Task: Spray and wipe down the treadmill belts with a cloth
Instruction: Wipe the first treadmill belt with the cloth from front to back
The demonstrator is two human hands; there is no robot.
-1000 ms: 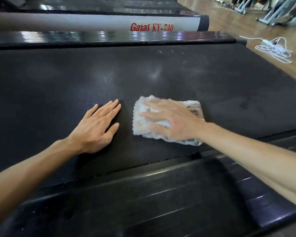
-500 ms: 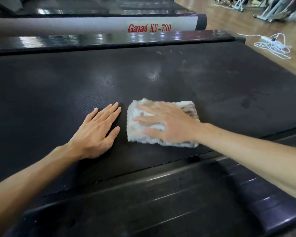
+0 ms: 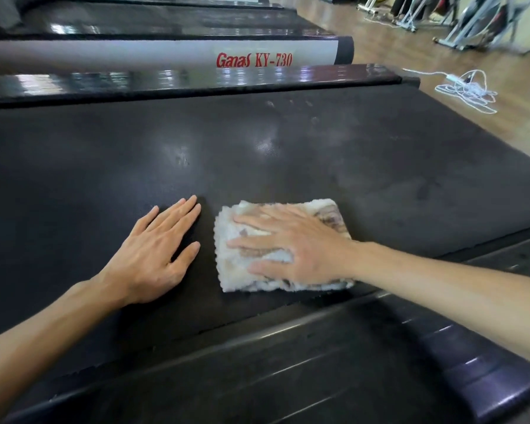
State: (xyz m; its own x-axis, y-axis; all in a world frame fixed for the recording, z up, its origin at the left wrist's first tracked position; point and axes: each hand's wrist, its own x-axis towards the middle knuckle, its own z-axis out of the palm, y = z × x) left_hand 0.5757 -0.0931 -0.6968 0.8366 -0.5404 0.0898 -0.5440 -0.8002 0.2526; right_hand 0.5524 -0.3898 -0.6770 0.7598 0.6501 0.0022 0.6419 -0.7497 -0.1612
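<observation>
A wide black treadmill belt [image 3: 288, 154] fills the middle of the head view. A folded, off-white fluffy cloth [image 3: 236, 273] lies on the belt near its front edge. My right hand [image 3: 291, 246] presses flat on the cloth with fingers spread and pointing left. Just left of the cloth, my left hand [image 3: 156, 252] rests flat on the bare belt, fingers straight. Faint smears and damp spots show on the belt further back. No spray bottle is in sight.
The glossy black side rail [image 3: 288, 362] runs along the front. Behind the belt is the far rail [image 3: 166, 84], then a second treadmill marked "Ganas KY-730" [image 3: 254, 60]. A white cord [image 3: 465, 90] lies on the wooden floor at right, with exercise machine frames [image 3: 484, 22] beyond.
My right hand has slid the cloth a little to the left, closer to my left hand. The left hand has stayed planted on the belt.
</observation>
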